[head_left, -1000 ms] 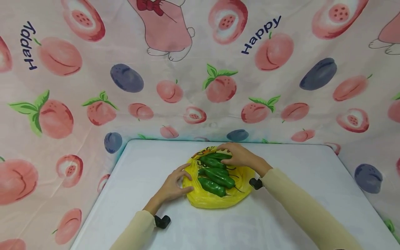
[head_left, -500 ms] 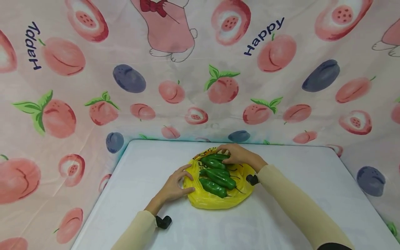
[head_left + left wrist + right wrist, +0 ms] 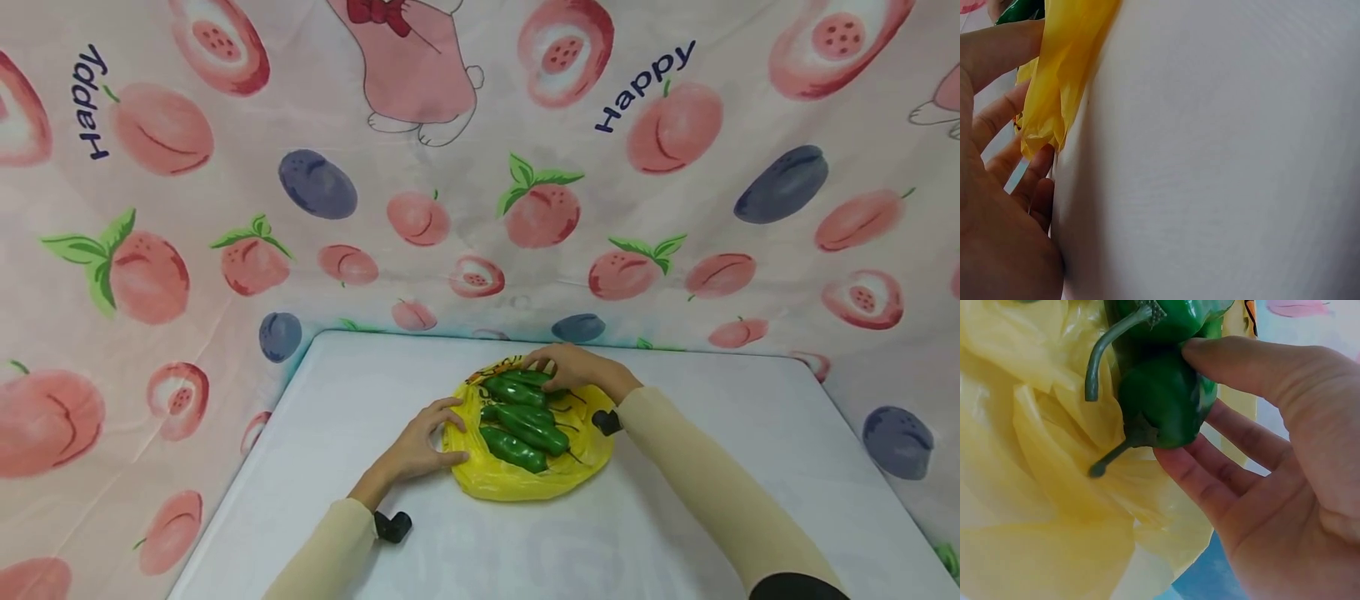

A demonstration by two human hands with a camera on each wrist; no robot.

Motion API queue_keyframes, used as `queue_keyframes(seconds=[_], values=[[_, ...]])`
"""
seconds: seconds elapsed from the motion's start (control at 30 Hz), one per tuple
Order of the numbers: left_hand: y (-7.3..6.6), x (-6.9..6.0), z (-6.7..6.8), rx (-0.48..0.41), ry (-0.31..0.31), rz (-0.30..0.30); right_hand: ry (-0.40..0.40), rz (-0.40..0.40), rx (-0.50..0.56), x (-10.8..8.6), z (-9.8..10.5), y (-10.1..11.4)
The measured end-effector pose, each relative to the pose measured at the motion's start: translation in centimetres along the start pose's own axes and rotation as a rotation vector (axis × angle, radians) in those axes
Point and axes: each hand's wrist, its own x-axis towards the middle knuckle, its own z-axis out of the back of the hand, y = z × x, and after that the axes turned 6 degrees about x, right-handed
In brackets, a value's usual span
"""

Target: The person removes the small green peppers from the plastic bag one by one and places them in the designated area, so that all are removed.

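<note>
Several glossy green peppers (image 3: 527,427) lie side by side on a crumpled yellow plastic bag (image 3: 525,487) in the head view. My right hand (image 3: 573,367) pinches the stem end of the farthest pepper (image 3: 1160,403); in the right wrist view the thumb lies on one side and the fingers on the other. A second pepper with a curved stem (image 3: 1100,359) sits beside it. At the bag's left edge my left hand (image 3: 414,442) touches the plastic with spread fingers and thumb. The bag hides some of its fingertips in the left wrist view.
The bag rests on a white table (image 3: 360,375), near its far edge. Behind stands a fruit-print cloth (image 3: 450,183). A small black wrist device (image 3: 392,527) is at the left cuff, and another black device (image 3: 606,422) at the right.
My right hand has shifted very slightly over the far peppers. The left hand stays against the bag's edge. The whole head view has drifted a little.
</note>
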Motion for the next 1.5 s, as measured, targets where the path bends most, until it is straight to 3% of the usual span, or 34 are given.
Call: queue_keyframes(seconds=[0.5,0.73,1.17,1.5], values=[[-0.1,-0.1,0.3,0.005,0.020,0.007,0.040,-0.009,0.023,0.5,0.2,-0.8],[0.0,-0.1,0.4,0.007,0.023,-0.008,0.051,0.039,0.033,0.6,0.5,-0.7],[0.2,-0.1,0.1,0.003,0.024,-0.003,0.072,0.100,0.116,0.1,0.9,-1.6],[0.2,-0.2,0.2,-0.004,0.018,0.000,0.077,0.108,0.088,-1.0,2.2,-0.9]])
